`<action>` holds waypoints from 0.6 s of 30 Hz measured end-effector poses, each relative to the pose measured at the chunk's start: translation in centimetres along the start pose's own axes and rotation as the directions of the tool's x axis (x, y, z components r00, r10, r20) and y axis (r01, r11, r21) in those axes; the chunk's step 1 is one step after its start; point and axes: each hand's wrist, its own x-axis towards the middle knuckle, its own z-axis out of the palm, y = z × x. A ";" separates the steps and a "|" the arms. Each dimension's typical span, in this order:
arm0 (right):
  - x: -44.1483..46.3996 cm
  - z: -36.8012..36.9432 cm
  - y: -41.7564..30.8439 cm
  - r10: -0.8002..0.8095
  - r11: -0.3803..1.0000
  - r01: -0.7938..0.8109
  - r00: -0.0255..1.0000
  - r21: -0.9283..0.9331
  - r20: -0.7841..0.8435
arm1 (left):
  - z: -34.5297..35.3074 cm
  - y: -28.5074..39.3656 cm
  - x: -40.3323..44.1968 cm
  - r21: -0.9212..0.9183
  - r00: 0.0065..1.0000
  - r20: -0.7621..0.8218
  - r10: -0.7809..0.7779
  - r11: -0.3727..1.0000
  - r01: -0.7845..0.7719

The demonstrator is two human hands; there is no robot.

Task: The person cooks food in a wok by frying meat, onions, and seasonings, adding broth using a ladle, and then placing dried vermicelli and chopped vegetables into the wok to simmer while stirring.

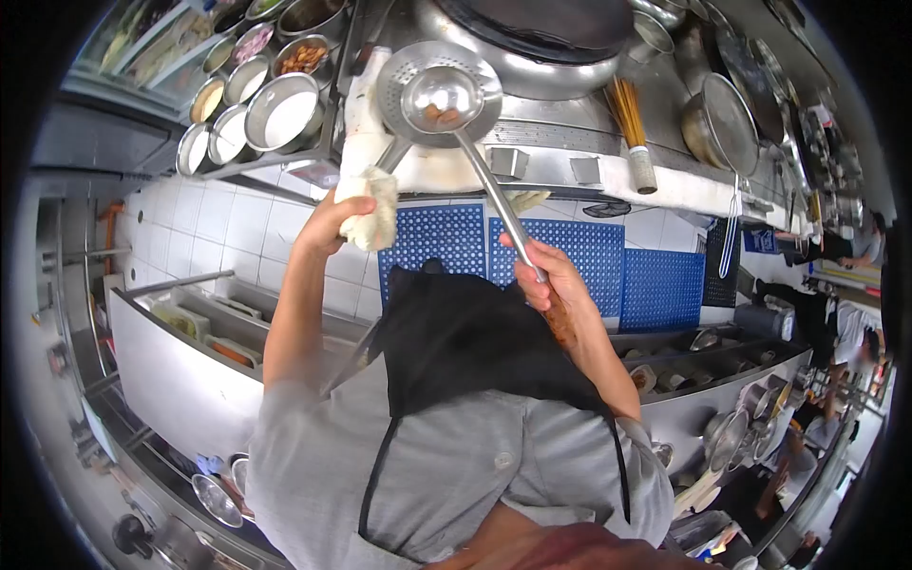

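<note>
My left hand (332, 220) is closed round a pale cloth (370, 209), wrapped at the handle of a perforated strainer (394, 85). In my right hand (554, 275) is the long metal handle of a ladle (463, 84). The ladle's bowl rests in or just over the strainer, and a few small brown pieces (442, 113) show in it. Both tools are above the front edge of the stove counter.
A large wok (532, 71) sits behind the strainer. Metal containers (283, 112) with white contents stand at the left. A bamboo brush (632, 123) and a pot (722, 123) are at the right. Other people (860, 332) are at the far right.
</note>
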 end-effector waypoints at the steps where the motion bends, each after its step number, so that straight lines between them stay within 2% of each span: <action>1: -0.7 0.0 -0.3 -0.010 0.999 0.008 0.998 0.034 0.054 | -1.2 -0.8 1.0 0.005 1.000 0.001 0.017 1.000 -0.017; 2: -1.3 0.2 -0.6 -0.030 0.997 0.023 0.994 0.070 0.104 | -2.5 -1.0 2.0 0.014 0.999 0.013 0.033 0.999 -0.033; 3: -1.9 -0.4 1.8 -0.012 0.965 -0.054 0.968 0.255 0.249 | -4.1 1.5 -1.7 0.272 0.988 -0.144 -0.054 0.958 0.092; 4: -2.8 -0.4 1.5 -0.050 0.939 -0.062 0.948 0.338 0.314 | -4.3 2.2 -1.5 0.439 0.977 -0.209 -0.049 0.888 0.139; 5: -4.1 -0.9 1.1 -0.120 0.907 -0.045 0.926 0.419 0.358 | -2.7 4.0 -1.9 0.491 0.986 -0.155 0.069 0.871 0.017; 6: -8.9 -1.4 -0.5 -0.131 0.900 -0.011 0.946 0.435 0.295 | 1.3 2.5 -1.2 0.378 0.986 -0.164 0.015 0.924 0.049; 7: -9.5 -1.7 -1.4 -0.208 0.892 0.044 0.924 0.450 0.322 | 0.0 2.0 0.6 0.350 0.972 -0.198 0.127 0.935 -0.051; 8: -10.3 -2.3 -1.4 -0.288 0.877 0.117 0.904 0.466 0.316 | 2.6 3.8 0.5 0.300 0.957 -0.186 0.223 0.940 -0.161; 9: -12.2 -3.1 -2.0 -0.355 0.871 0.196 0.885 0.451 0.301 | 2.5 3.8 3.2 0.344 0.952 -0.124 0.278 0.913 -0.222; 10: -13.7 -3.9 -2.5 -0.466 0.828 0.315 0.846 0.464 0.258 | 5.6 5.3 3.8 0.213 0.955 -0.029 0.295 0.935 -0.282; 11: -15.4 -4.0 -3.1 -0.544 0.795 0.413 0.810 0.444 0.220 | 6.4 4.9 5.8 0.226 0.978 -0.077 0.192 0.959 -0.171; 12: -17.3 -4.3 -3.4 -0.601 0.766 0.484 0.773 0.424 0.203 | 7.0 3.4 8.9 0.111 0.984 0.039 0.173 0.978 -0.176; 13: -19.6 -7.4 -4.0 -0.687 0.684 0.560 0.711 0.468 0.154 | 11.7 5.4 8.7 0.184 0.994 -0.049 0.093 0.979 -0.083; 16: -26.0 -11.6 -5.0 -0.840 0.475 0.783 0.540 0.400 -0.059 | 18.9 5.2 11.6 0.148 0.983 0.184 -0.017 0.989 -0.011; 18: -31.1 -15.0 -5.4 -0.881 0.329 0.909 0.392 0.255 -0.263 | 22.5 4.1 13.9 0.109 0.955 0.253 -0.157 0.985 0.133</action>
